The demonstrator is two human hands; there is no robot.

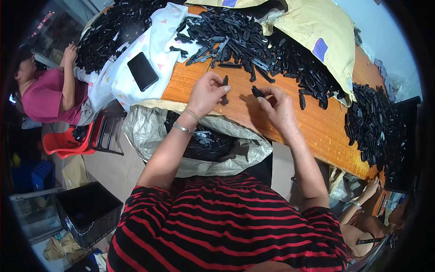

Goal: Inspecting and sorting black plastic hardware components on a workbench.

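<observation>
Over the wooden table point(290, 124), near its front edge and just short of the big heap of black plastic pieces point(253, 41), I see both hands at work. My left hand point(206, 93) pinches a small black plastic strip point(225, 81) upright between thumb and fingers, wrist bent back, bracelets showing. My right hand point(281, 109) curls its fingertips around a second black piece point(257, 91), palm down. I judge it best to grip each part near its end, steadying both wrists against that table before bringing them together.
</observation>
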